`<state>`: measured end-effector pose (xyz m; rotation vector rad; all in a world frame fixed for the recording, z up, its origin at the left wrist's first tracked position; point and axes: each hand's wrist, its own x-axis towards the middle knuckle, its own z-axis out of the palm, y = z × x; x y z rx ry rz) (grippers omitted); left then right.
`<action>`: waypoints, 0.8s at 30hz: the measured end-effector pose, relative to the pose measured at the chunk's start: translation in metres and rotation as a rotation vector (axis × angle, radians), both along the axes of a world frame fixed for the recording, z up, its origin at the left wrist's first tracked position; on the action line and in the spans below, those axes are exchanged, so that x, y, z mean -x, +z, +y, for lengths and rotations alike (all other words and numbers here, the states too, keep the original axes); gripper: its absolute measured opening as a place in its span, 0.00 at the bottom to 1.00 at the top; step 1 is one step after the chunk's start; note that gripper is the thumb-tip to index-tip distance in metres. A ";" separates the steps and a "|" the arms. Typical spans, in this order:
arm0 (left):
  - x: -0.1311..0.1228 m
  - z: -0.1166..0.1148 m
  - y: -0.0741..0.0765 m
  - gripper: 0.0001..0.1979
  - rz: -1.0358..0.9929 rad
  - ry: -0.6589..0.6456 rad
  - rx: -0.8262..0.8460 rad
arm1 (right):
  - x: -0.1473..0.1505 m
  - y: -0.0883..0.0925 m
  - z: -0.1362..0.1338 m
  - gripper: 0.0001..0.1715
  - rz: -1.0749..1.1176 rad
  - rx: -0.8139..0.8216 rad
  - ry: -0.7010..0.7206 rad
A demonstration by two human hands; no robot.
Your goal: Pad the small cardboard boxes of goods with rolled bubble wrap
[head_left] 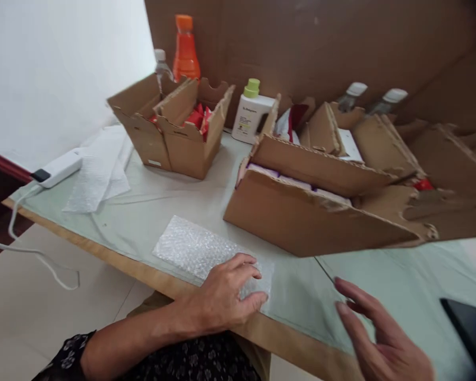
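A flat strip of bubble wrap [200, 248] lies near the front edge of the table. My left hand [230, 291] rests over its right end, fingers apart and slightly curled, with the thumb stretched along the near side. To the right, my right hand [381, 338] hovers over the green table cover, thumb and fingers parted and nothing between them. Just beyond both hands stands a long cardboard box [293, 211] whose front slot holds several white and purple packs [295, 182].
A smaller cardboard box [182, 153] with red packets stands back left, near more bubble wrap [99, 169] and a white power strip [61, 166]. Behind are an orange bottle [185, 53] and a white bottle with green cap [248, 116]. A dark flat object [466, 328] lies far right.
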<state>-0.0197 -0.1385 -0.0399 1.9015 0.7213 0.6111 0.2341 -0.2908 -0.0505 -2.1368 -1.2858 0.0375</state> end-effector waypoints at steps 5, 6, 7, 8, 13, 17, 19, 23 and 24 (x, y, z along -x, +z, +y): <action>0.048 0.018 0.011 0.12 0.117 0.067 -0.292 | 0.044 -0.005 0.022 0.17 0.018 -0.035 0.242; 0.063 0.032 0.009 0.12 0.185 0.181 -0.362 | 0.048 -0.008 0.030 0.17 -0.004 -0.021 0.276; 0.077 0.049 0.007 0.14 0.265 0.277 -0.439 | 0.051 -0.011 0.038 0.18 -0.041 -0.008 0.300; 0.091 0.067 0.003 0.16 0.369 0.344 -0.511 | 0.054 -0.013 0.046 0.19 -0.095 0.001 0.315; 0.129 0.123 -0.019 0.25 0.720 0.432 -0.593 | 0.076 -0.023 0.074 0.17 -0.359 0.040 0.280; 0.128 0.116 -0.030 0.17 0.640 0.411 -0.578 | 0.089 -0.020 0.074 0.10 -0.229 -0.072 0.285; 0.126 0.106 -0.029 0.15 0.560 0.440 -0.558 | 0.093 -0.015 0.067 0.07 -0.070 -0.120 0.271; 0.125 0.092 -0.020 0.13 0.451 0.548 -0.383 | 0.094 -0.009 0.054 0.07 0.149 -0.167 0.179; 0.125 0.090 -0.017 0.13 0.436 0.575 -0.318 | 0.093 -0.010 0.052 0.11 0.178 -0.179 0.154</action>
